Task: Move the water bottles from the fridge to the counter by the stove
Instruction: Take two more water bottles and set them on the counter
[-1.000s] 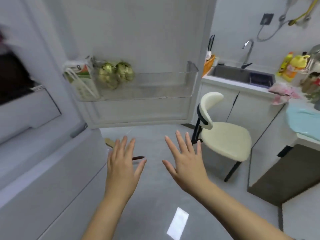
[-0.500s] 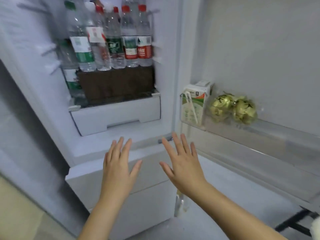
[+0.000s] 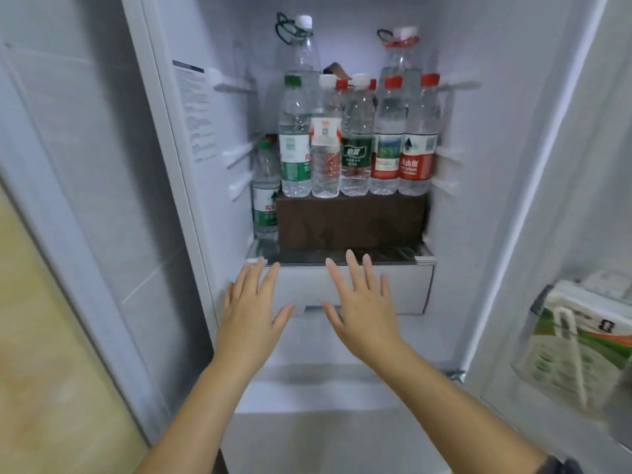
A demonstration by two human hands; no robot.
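left hand (image 3: 252, 311), right hand (image 3: 363, 307) — flat, fingers spread; facing water bottles (image 3: 355, 142)

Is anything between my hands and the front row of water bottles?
Nothing visible does. The left hand and right hand hover open before the white drawer; the front bottles stand exposed on the brown box.

One head-worn wide-angle view only. Looked forward, slightly down, straight into the open fridge (image 3: 496, 217), near; interior filled most of frame.

2 bare forearms end in the left hand (image 3: 251, 313) and right hand (image 3: 362, 309); a dark sleeve edge (image 3: 564, 465) shows on the right arm.
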